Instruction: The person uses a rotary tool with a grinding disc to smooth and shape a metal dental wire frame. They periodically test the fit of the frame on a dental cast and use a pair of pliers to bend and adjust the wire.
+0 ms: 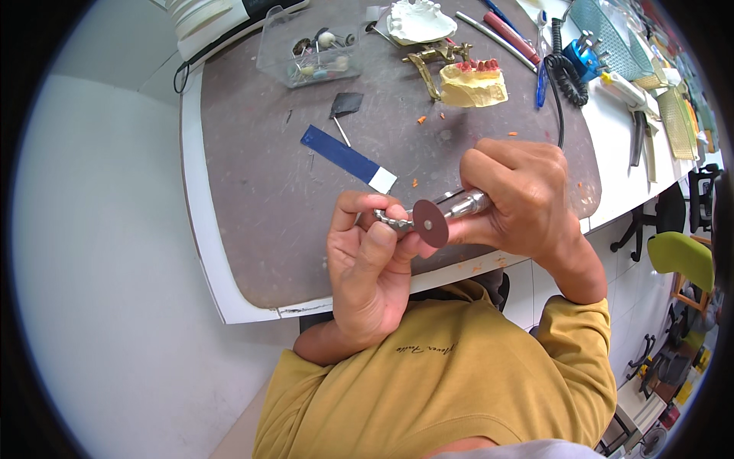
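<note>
In front of my chest, over the table's near edge, my left hand [367, 264] pinches a small curved metal dental framework [391, 222] between thumb and fingers. Beside it, my right hand [520, 195] is wrapped round a silver rotary handpiece [468, 204]. A dark red-brown cutting disc [430, 223] is mounted on its tip. The disc is close to the framework's right end; whether the two touch I cannot tell. My hands nearly meet under the disc, and the left fingertips partly hide the framework.
Behind my hands lie a blue strip [340, 157] with a white end and a dark square sheet [346, 104]. Farther back are a clear box [279, 57] of polishing bits, a yellow dental cast [474, 84], a white cast [420, 21] and a black coiled cord [567, 80].
</note>
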The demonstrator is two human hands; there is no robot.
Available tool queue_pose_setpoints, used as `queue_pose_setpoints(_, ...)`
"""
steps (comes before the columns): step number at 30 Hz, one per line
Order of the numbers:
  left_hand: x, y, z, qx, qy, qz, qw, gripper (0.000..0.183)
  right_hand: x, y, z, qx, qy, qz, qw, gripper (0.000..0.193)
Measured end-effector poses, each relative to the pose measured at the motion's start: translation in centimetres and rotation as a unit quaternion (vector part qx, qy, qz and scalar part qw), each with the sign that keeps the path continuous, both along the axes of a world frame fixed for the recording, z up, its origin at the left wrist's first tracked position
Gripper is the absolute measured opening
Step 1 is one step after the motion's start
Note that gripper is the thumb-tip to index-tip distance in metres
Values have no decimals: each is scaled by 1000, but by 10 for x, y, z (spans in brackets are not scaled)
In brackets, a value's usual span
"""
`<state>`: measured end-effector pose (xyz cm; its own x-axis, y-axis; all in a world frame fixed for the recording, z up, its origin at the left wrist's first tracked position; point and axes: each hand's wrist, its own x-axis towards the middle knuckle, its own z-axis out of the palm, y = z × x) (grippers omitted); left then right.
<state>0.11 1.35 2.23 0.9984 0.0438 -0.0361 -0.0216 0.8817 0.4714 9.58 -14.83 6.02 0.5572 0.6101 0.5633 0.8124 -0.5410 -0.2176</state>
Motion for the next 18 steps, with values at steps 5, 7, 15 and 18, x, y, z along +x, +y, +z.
queue_pose_setpoints(5,2,0,0,8,-14,-5,1000,22,1,-2,-2,9,-4,-5,1000,66)
queue_pose_setpoints(7,2,0,0,9,-13,-6,1000,23,0,-2,-1,3,0,-3,1000,66)
queue_pose_setpoints(15,1,-1,0,23,-7,9,1000,28,1,1,-2,0,5,9,1000,66)
queue_pose_setpoints(18,3,-2,-1,9,-29,4,1000,30,1,-1,-4,22,-7,-23,999,66)
